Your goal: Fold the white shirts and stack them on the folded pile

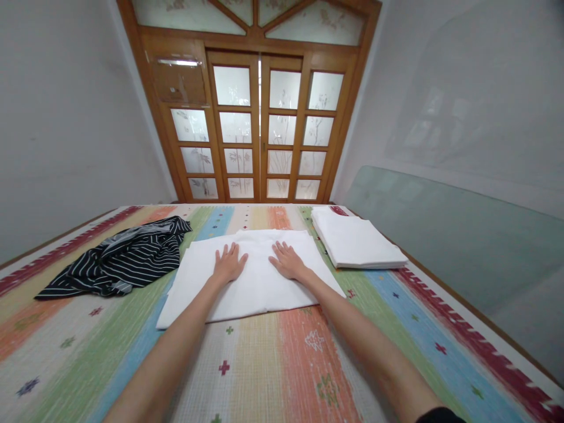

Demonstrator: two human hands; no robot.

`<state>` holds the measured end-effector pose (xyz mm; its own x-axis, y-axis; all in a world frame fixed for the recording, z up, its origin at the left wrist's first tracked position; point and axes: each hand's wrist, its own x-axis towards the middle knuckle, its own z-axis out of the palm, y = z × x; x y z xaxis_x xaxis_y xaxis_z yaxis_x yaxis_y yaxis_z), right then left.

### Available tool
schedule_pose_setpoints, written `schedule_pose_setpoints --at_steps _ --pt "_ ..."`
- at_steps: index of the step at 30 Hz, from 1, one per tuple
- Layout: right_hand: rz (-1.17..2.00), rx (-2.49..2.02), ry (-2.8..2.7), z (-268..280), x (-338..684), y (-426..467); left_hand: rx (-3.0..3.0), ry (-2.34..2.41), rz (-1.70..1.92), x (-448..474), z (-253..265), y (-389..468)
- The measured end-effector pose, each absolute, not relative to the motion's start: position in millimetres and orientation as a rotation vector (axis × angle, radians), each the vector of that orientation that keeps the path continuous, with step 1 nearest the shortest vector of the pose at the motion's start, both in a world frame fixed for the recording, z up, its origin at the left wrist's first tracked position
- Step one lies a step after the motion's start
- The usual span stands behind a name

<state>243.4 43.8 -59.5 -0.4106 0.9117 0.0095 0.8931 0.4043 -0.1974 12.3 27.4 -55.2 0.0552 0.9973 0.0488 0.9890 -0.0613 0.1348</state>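
A white folded cloth (255, 282) lies flat in the middle of the striped bed cover, its layers slightly offset at the left and back edges. My left hand (230, 264) rests palm down on its left half with the fingers spread. On the right half, my right hand (287, 261) also lies flat, fingers apart. Neither hand grips anything. To the left is a crumpled black garment (127, 258) with white stripes. A neat stack of folded white cloth (359, 239) sits to the right, apart from the piece under my hands.
The multicoloured striped cover (259, 358) spreads under everything. A pale green panel (440, 217) stands along the right wall. Beyond the far edge are wooden doors (258, 129) with frosted panes. A plain wall (66, 117) rises on the left.
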Motion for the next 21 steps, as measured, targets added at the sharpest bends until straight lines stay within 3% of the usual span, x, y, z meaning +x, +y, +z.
schedule_pose_setpoints --at_steps 8,21 --pt "0.254 -1.996 -2.303 -61 269 84 2.133 2.270 0.207 -28 -59 41" --pt "0.050 -2.175 -2.135 -65 309 84 2.063 2.504 0.209 -71 -56 28"
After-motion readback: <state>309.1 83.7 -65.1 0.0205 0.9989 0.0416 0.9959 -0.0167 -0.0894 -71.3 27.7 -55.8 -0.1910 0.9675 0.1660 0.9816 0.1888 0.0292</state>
